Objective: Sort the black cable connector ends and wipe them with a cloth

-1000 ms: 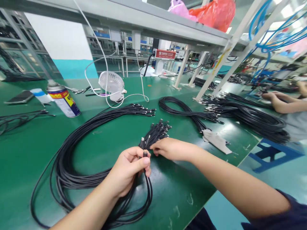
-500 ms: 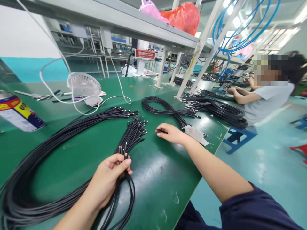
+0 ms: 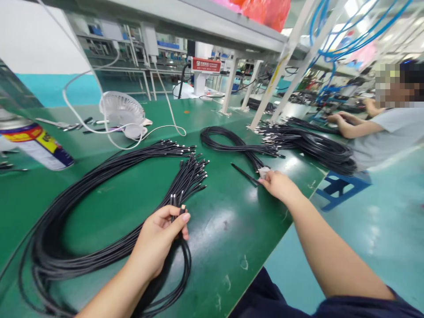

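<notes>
My left hand [image 3: 167, 234] is closed around several black cables [image 3: 186, 260], their metal connector ends sticking up past thumb and fingers. To the right, my right hand [image 3: 277, 184] pinches a crumpled whitish cloth [image 3: 263, 171] on the green table. A slim black pen-like stick [image 3: 244, 173] lies just left of these fingertips; its near end is close to them. Behind the left hand a big bundle of black cables [image 3: 82, 194] curves across the table, connector ends [image 3: 195, 174] fanned out. A smaller looped bundle [image 3: 221, 137] lies beyond the right hand, partly reaching the cloth.
A spray can [image 3: 36, 143] stands at the left, near a small white fan [image 3: 122, 110] with a white cord. More cables [image 3: 311, 145] are piled at the right by the shelf posts [image 3: 281, 66]. A co-worker [image 3: 387, 128] sits beyond, near a blue stool [image 3: 344, 187].
My right hand has moved right, let go of the black stick, which now lies on the table, and taken hold of the cloth. My left hand still holds the cables.
</notes>
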`<state>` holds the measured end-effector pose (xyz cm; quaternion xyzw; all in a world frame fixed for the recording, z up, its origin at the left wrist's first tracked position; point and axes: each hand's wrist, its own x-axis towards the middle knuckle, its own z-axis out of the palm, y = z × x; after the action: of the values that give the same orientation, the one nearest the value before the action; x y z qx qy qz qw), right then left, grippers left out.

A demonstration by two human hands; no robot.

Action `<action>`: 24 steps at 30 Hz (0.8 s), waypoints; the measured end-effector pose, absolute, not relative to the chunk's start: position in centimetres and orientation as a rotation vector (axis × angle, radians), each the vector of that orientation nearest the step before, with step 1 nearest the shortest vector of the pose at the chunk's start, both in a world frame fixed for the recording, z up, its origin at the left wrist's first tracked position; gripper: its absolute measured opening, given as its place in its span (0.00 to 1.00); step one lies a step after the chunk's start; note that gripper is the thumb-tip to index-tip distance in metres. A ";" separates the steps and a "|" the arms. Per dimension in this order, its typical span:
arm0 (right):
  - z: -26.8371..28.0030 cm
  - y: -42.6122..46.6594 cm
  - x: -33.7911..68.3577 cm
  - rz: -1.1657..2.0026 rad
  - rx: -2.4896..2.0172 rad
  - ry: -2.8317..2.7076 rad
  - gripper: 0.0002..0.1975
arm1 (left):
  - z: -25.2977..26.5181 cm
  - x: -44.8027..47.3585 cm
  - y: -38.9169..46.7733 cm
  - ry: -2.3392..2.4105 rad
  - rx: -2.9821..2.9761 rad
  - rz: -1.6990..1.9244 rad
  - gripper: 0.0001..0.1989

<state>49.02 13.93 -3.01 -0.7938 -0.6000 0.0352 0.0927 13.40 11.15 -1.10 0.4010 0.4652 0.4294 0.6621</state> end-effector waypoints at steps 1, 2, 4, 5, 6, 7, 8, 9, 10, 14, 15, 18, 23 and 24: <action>-3.1 13.8 49.2 0.143 -2.373 -1.745 0.12 | -1.3 13.4 11.3 1.047 0.922 0.964 0.16; -3.1 13.8 49.1 0.181 -2.355 -1.724 0.11 | -1.6 13.3 11.4 1.045 0.940 0.955 0.14; -2.6 14.1 48.2 0.272 -2.236 -1.726 0.13 | -2.2 13.2 11.6 1.039 0.978 0.939 0.12; -2.2 14.4 47.4 0.328 -2.146 -1.753 0.15 | -2.4 13.1 11.6 1.038 0.995 0.935 0.12; -1.8 14.7 46.1 0.404 -2.033 -1.800 0.15 | -2.6 13.1 11.7 1.035 1.004 0.935 0.12; -1.3 15.1 44.6 0.492 -1.907 -1.856 0.16 | -2.7 13.1 11.6 1.033 1.006 0.939 0.12; -1.0 15.5 42.8 0.589 -1.778 -1.915 0.16 | -2.8 13.2 11.6 1.031 1.000 0.946 0.12; -0.7 16.0 40.8 0.693 -1.648 -1.972 0.16 | -2.8 13.2 11.6 1.026 0.986 0.955 0.12; -0.6 16.3 38.7 0.807 -1.520 -2.025 0.16 | -2.7 13.3 11.6 1.019 0.970 0.966 0.13; -0.8 17.3 31.6 1.231 -1.083 -2.109 0.17 | -2.7 13.4 11.9 0.969 0.936 0.996 0.16; -1.0 17.4 30.5 1.311 -1.018 -2.077 0.18 | -2.8 13.3 12.0 0.964 0.935 1.009 0.16; -1.9 17.2 29.2 1.488 -0.937 -1.922 0.23 | -3.3 13.2 12.3 0.987 0.938 1.037 0.14; -3.5 16.3 29.6 1.606 -1.019 -1.731 0.20 | -3.7 13.1 12.6 1.136 1.098 0.974 0.04; -3.6 16.3 29.7 1.611 -1.037 -1.705 0.19 | -3.8 13.1 12.7 1.137 1.118 0.947 0.03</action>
<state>29.69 16.28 -3.59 -0.3877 -0.6373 0.6023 0.2842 13.08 12.69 -3.80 0.4823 0.4905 0.4086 0.5999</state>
